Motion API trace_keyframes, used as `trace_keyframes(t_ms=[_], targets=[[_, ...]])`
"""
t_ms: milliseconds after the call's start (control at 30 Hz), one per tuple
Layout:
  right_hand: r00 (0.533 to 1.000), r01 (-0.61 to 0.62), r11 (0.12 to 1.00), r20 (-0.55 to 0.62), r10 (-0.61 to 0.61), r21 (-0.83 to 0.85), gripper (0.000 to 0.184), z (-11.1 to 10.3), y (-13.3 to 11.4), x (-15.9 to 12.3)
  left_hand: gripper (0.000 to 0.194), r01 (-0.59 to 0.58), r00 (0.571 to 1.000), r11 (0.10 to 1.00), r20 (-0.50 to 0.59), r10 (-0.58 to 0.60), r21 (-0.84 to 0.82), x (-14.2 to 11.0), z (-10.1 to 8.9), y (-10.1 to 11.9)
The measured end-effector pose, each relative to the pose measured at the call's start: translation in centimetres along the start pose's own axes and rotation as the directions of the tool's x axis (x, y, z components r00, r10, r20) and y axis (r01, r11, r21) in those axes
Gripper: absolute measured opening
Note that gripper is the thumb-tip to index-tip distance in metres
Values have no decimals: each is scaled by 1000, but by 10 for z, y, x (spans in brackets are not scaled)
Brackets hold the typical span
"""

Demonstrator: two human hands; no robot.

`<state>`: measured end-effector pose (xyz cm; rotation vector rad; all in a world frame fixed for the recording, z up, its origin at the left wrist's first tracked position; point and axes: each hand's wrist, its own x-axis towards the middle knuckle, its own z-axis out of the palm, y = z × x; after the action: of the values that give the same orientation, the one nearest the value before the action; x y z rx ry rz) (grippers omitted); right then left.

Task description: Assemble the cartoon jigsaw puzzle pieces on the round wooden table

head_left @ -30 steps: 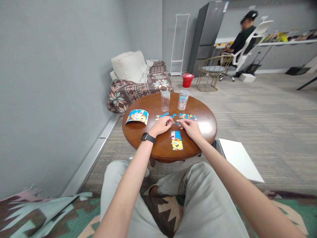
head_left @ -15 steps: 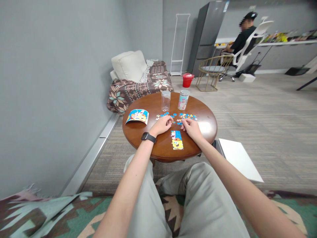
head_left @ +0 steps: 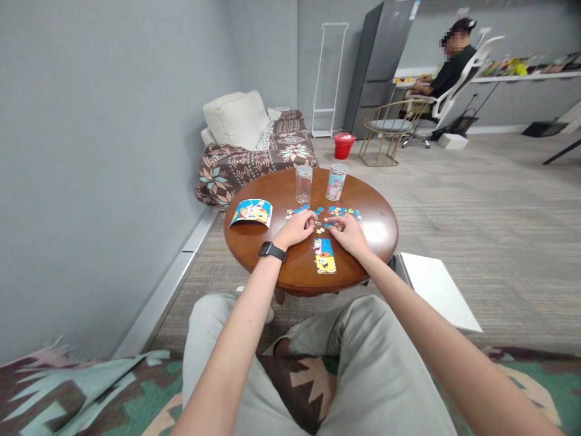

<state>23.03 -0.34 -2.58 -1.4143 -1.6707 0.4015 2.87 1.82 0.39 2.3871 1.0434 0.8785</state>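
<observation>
Loose jigsaw puzzle pieces [head_left: 344,212] lie on the round brown table [head_left: 254,251]. My left hand [head_left: 299,226], with a black watch on its wrist, rests with curled fingers at the left side of the pieces. A small puzzle piece [head_left: 318,223] shows at its fingertips; the hand partly hides it. My right hand [head_left: 348,234] reaches over the right group, thumb and forefinger apart above the pieces. A pale yellow piece [head_left: 320,231] lies between my hands. Nearer to me is a joined puzzle strip [head_left: 325,257] with a yellow cartoon figure.
A curved picture sheet [head_left: 252,212] stands at the table's left. Behind the pieces are a clear jar [head_left: 304,184] and a printed jar [head_left: 336,183]. A white box [head_left: 438,290] stands right of the table. A person [head_left: 454,66] sits far right.
My right hand has spread its fingers and shifted slightly left over the pieces. A pale yellow piece now shows between my hands. My left hand stays put; my left knee has moved left.
</observation>
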Motion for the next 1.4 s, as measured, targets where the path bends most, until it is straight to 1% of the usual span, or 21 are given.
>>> trace_keyframes(t_ms=[67, 167, 300, 433, 500, 567, 667, 733, 800, 867, 967, 1000, 1067, 1133, 1200, 1300, 1400], targets=[[1000, 13, 996, 8, -12, -87, 18, 2, 0, 0, 21, 6, 1000, 1000, -2, -6, -7, 0, -1, 1], [999, 30, 990, 31, -26, -139, 17, 4, 0, -1, 19, 12, 1000, 1000, -11, -12, -25, -1, -1, 3], [998, 49, 989, 47, -43, -142, 20, 3, 0, -3, 17, 5, 1000, 1000, -16, -5, -25, -1, -1, 3], [996, 72, 991, 56, -66, -110, 21, 2, 0, -3, 17, -6, 1000, 1000, -17, 6, -21, 0, 0, 0], [997, 71, 994, 28, -69, -77, 21, 1, 2, -2, 16, -6, 1000, 999, -19, 5, -44, 1, 0, -2], [998, 51, 998, -30, -52, -30, 22, 1, 4, -1, 16, 2, 1000, 997, -15, -3, -80, 1, 1, -5], [993, 23, 999, -113, -20, 27, 23, 0, 8, 0, 22, 13, 1000, 994, -9, -14, -108, 3, 3, -8], [988, 27, 999, -153, -22, 28, 23, -2, 7, 0, 24, 10, 1000, 994, -9, -11, -110, 3, 4, -11], [984, 55, 998, -169, -53, 7, 23, -4, 5, -1, 23, 3, 1000, 994, -14, -4, -111, 3, 4, -12], [985, 120, 993, -125, -122, -24, 24, -5, 0, -2, 22, -4, 1000, 994, -19, 2, -110, 2, 5, -12], [970, 243, 968, 42, -240, -65, 27, -4, -6, -5, 21, 13, 1000, 991, -20, -15, -133, 1, 4, -10], [962, 265, 961, 96, -257, -78, 26, -4, -7, -5, 21, 26, 999, 988, -18, -29, -153, 1, 3, -8], [954, 270, 957, 165, -250, -111, 22, -2, -8, -6, 19, 58, 998, 977, -12, -61, -203, 0, 1, -6], [956, 256, 955, 188, -227, -149, 19, -2, -8, -5, 17, 83, 996, 966, 3, -85, -246, -1, 0, -3], [957, 254, 952, 187, -222, -172, 18, -2, -8, -5, 15, 99, 995, 957, 24, -96, -272, -1, -2, 0], [953, 270, 949, 189, -239, -165, 21, -3, -9, -5, 13, 105, 994, 954, 45, -96, -280, -1, -2, 1], [947, 278, 949, 205, -246, -149, 23, -4, -11, -6, 16, 91, 996, 960, 41, -83, -264, 0, -1, 0]])
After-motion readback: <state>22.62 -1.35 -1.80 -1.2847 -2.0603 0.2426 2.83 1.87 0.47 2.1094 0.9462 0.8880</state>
